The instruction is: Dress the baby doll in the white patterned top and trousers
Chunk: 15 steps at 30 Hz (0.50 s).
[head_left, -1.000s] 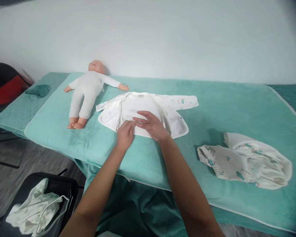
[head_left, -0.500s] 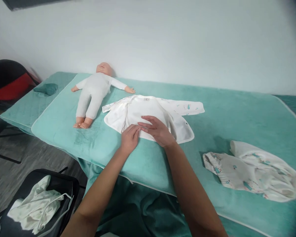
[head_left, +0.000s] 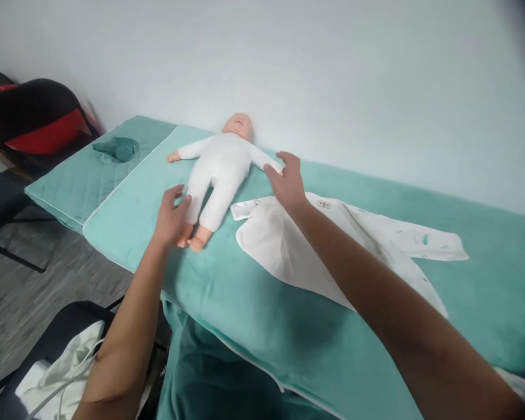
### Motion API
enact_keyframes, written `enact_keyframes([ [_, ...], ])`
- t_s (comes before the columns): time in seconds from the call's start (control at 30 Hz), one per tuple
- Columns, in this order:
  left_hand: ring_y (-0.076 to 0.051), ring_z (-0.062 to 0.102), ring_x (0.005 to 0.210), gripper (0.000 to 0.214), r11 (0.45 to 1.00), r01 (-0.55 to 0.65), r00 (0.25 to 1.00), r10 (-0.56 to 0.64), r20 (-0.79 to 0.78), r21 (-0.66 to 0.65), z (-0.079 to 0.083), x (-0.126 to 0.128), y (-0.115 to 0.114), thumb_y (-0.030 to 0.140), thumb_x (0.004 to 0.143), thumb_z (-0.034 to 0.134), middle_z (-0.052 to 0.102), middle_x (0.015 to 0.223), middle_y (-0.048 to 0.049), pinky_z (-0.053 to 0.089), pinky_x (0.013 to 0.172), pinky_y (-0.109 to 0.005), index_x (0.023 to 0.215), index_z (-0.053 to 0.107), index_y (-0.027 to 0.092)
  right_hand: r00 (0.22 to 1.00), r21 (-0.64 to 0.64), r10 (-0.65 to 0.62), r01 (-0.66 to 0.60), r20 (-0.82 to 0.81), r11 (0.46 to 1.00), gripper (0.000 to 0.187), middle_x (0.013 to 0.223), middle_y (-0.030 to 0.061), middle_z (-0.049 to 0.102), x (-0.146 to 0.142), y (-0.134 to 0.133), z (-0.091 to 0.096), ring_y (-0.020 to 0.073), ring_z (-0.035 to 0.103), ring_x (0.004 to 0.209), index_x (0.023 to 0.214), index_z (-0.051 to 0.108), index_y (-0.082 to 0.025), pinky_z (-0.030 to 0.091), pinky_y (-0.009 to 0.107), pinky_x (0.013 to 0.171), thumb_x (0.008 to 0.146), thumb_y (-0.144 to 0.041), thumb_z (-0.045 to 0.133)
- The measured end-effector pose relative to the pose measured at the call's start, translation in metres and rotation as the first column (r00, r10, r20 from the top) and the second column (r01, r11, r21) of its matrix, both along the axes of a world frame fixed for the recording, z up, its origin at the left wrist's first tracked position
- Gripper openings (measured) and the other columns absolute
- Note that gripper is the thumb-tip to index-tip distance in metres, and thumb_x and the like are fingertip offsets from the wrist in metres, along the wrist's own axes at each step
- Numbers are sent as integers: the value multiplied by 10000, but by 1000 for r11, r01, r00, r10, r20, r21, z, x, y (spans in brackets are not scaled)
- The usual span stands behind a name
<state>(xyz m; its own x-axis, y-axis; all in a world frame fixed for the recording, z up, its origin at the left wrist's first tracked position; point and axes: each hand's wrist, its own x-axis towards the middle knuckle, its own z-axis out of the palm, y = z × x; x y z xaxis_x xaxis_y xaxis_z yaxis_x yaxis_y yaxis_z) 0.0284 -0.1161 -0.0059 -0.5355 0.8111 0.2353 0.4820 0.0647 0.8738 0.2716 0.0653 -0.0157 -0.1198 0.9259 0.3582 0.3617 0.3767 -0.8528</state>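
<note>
A baby doll in a white full-length suit lies on its back across a teal massage bed, its head toward the wall, both arms stretched out and its bare feet toward the person. The person's left hand is beside the doll's lower leg, at the viewer's left, thumb and fingers spread and gently curved. The right hand is at the doll's outstretched hand on the other side, thumb and fingers parted in a C shape. Whether either hand touches the doll cannot be told.

Just right of the doll, a white baby jacket lies spread on the bed, partly hidden by the right forearm; one printed sleeve extends to the right. A bit of patterned cloth shows at the lower right edge.

Left of the doll, the bed's end section has an oval opening. Beyond it are black chairs with red panels. At lower left, a pale, rumpled cloth lies on another black chair, above a grey floor.
</note>
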Motion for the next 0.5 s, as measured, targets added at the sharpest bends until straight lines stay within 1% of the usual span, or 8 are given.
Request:
enact_keyframes([
  [0.07, -286, 569, 1351, 523, 989, 117, 987, -107, 117, -85, -13, -11, 23, 440, 926, 638, 604, 1474, -116, 422, 1168, -462, 1395, 585, 216, 985, 53, -82, 75, 152, 996, 704, 1562, 239, 421, -35, 50, -7, 366, 357, 1512, 1399, 485, -154, 276, 584, 1248, 899, -639, 591],
  [0.1, -299, 575, 1349, 552, 980, 170, 974, -152, 170, -100, -16, -13, 35, 486, 924, 644, 615, 1469, -113, 404, 1186, -480, 1403, 582, 220, 971, 43, -100, 92, 216, 995, 740, 1559, 259, 418, -49, 72, -10, 387, 365, 1501, 1405, 483, -134, 283, 603, 1232, 908, -678, 553],
  [0.17, -327, 644, 1259, 595, 962, 250, 931, -209, 301, -107, -18, -17, 61, 591, 895, 662, 693, 1363, -119, 456, 1137, -505, 1354, 622, 214, 943, -26, -58, 71, 328, 997, 758, 1496, 269, 493, -71, 108, -14, 414, 447, 1433, 1365, 528, -124, 336, 625, 1178, 931, -742, 461],
  [0.23, -339, 731, 1064, 645, 935, 338, 842, -246, 480, -113, -16, -22, 88, 663, 856, 684, 767, 1167, -139, 553, 997, -512, 1282, 659, 179, 919, -130, 43, 9, 393, 991, 776, 1378, 254, 603, -83, 133, -11, 413, 532, 1345, 1280, 593, -132, 388, 610, 1132, 941, -794, 374],
  [0.3, -318, 760, 877, 676, 891, 443, 711, -287, 642, -93, -15, -27, 113, 690, 849, 682, 787, 983, -139, 607, 856, -495, 1239, 669, 137, 904, -239, 150, -55, 400, 970, 808, 1292, 234, 663, -88, 149, -3, 394, 571, 1292, 1204, 633, -135, 412, 575, 1119, 929, -836, 340],
  [0.37, -286, 755, 784, 686, 854, 517, 595, -311, 741, -56, -15, -32, 132, 696, 878, 646, 780, 887, -127, 629, 759, -457, 1220, 671, 102, 906, -342, 224, -95, 360, 935, 811, 1289, 214, 670, -88, 157, 8, 363, 585, 1261, 1167, 645, -133, 421, 542, 1122, 905, -856, 388],
  [0.43, -268, 754, 770, 676, 835, 550, 512, -328, 793, -9, -17, -35, 143, 672, 915, 616, 778, 865, -118, 636, 702, -418, 1231, 665, 77, 916, -434, 264, -115, 303, 894, 807, 1275, 184, 678, -88, 160, 18, 317, 605, 1194, 1163, 637, -135, 447, 521, 1104, 870, -866, 462],
  [0.5, -269, 763, 813, 620, 838, 542, 450, -349, 822, 59, -17, -36, 143, 603, 957, 600, 784, 878, -107, 648, 709, -412, 1266, 646, 68, 920, -496, 292, -131, 261, 858, 806, 1203, 142, 705, -85, 159, 27, 263, 607, 1107, 1173, 616, -139, 472, 520, 1079, 845, -868, 511],
])
